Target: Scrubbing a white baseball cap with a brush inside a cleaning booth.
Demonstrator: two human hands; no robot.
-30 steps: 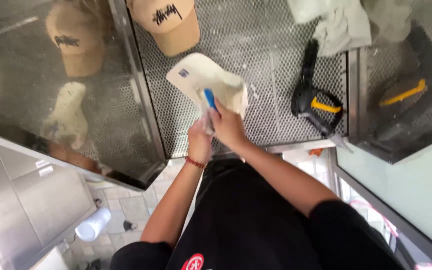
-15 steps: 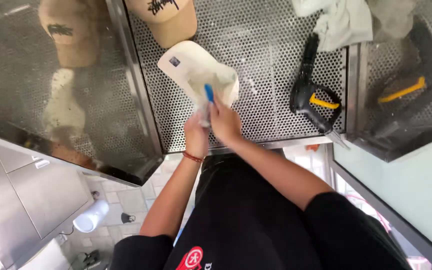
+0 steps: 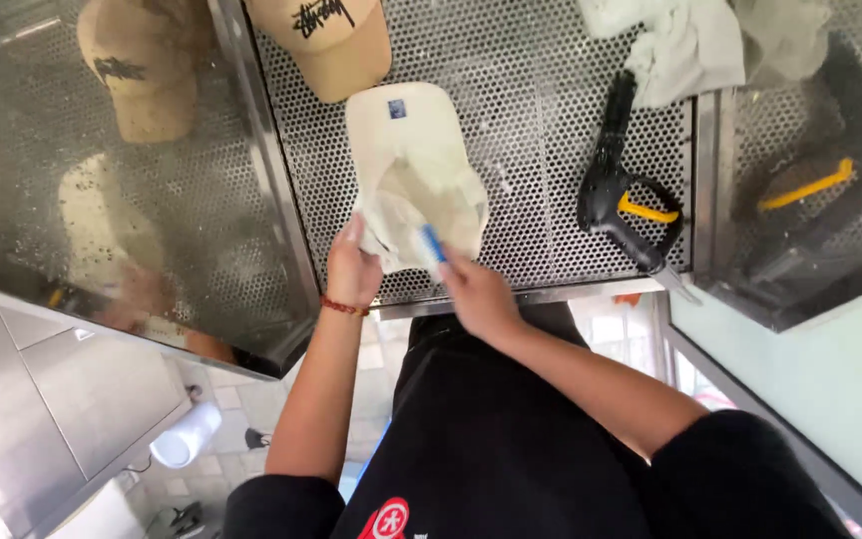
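Note:
A cream cap (image 3: 413, 165) lies upside down on the perforated metal work surface (image 3: 541, 120), its brim pointing away from me. My left hand (image 3: 352, 268) grips the cap's near edge at the left. My right hand (image 3: 478, 292) holds a small blue-handled brush (image 3: 433, 243) pressed into the inside of the cap. The brush head is mostly hidden by the fabric and my fingers.
A tan cap (image 3: 329, 38) sits at the far edge. A black spray gun with a yellow trigger (image 3: 619, 190) lies to the right, with white cloths (image 3: 675, 40) beyond it. Shiny metal side walls (image 3: 102, 200) reflect the caps at left; tiled floor below.
The cream cap and both hands have shifted leftward in view, and the right hand with the brush has drawn back toward the cap's near edge.

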